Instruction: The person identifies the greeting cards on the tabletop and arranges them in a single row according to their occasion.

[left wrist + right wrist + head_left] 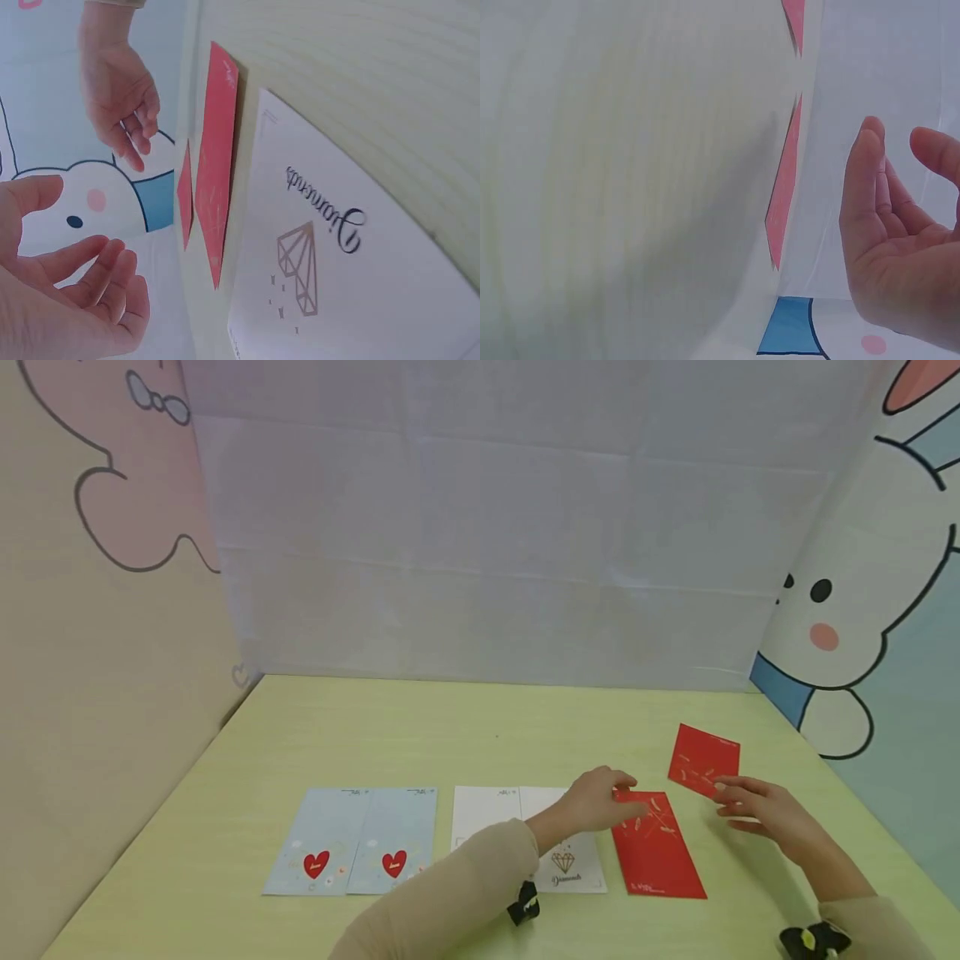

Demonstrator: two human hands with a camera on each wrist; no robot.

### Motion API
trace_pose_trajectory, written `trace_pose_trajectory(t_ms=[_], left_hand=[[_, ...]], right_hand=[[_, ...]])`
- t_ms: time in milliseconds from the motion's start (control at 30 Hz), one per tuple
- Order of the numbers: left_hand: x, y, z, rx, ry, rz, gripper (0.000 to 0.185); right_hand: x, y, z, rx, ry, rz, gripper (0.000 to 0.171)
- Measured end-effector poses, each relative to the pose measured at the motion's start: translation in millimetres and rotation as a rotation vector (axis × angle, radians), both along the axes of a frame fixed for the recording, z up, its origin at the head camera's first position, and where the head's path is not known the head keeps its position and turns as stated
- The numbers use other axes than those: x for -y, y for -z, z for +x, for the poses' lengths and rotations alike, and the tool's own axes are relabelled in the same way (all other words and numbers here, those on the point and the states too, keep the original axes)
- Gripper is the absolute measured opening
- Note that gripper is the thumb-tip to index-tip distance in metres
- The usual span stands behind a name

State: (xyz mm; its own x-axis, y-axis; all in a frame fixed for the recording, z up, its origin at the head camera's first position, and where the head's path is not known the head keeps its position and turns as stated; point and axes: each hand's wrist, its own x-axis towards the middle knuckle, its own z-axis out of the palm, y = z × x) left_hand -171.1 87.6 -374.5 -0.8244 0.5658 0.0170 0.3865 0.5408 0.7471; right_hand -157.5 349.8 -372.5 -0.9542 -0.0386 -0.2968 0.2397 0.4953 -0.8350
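Observation:
My left hand [596,802] hovers over the near red card [660,852], at its upper left corner. In the left wrist view this hand [82,300] has loosely bent fingers and nothing between them. To the right, my right hand [772,818] is raised beside the far red card [701,758], which lies at a slant. The right wrist view shows that hand [900,240] apart from the table, thumb and fingers spread, holding nothing. Just left of the near red card lie white cards [483,814], one printed with a diamond drawing and "Diamonds", partly hidden by my left arm.
Two light blue cards [322,835] with red hearts lie side by side on the left of the pale wooden table [420,727]. A white sheet [487,527] hangs behind the table. Walls with cartoon drawings flank it. Dark straps show near both sleeves.

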Motion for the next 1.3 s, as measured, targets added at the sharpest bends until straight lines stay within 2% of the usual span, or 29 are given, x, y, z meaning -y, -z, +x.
trace_pose_trajectory(t_ms=[100, 233, 367, 600, 767, 1100, 1300], left_hand=[[-3.7, -4.2, -6.6, 0.091, -0.033, 0.104, 0.041], [-10.7, -8.2, -14.8, 0.139, -0.080, 0.169, 0.039], [-19.3, -8.1, -22.6, 0.165, -0.095, 0.184, 0.040], [-34.3, -0.2, -38.3, 0.224, -0.135, 0.166, 0.044], [-40.0, 2.9, -47.1, 0.289, -0.180, 0.178, 0.045], [-51.9, 7.5, -51.8, 0.388, -0.258, 0.225, 0.042], [-66.2, 10.7, -46.7, 0.464, -0.302, 0.286, 0.037]], right_hand=[[-8.0, -1.8, -6.4, 0.006, 0.045, -0.003, 0.071], [-20.1, 0.1, -14.8, 0.011, 0.110, -0.017, 0.076], [-31.2, 6.1, -19.7, -0.002, 0.164, -0.063, 0.076], [-43.9, 13.4, -24.2, -0.003, 0.266, -0.174, 0.073], [-47.3, 14.0, -26.3, 0.003, 0.292, -0.165, 0.075], [-49.8, 17.5, -31.4, 0.018, 0.362, -0.217, 0.071], [-47.8, 18.5, -33.4, 0.037, 0.370, -0.242, 0.068]])
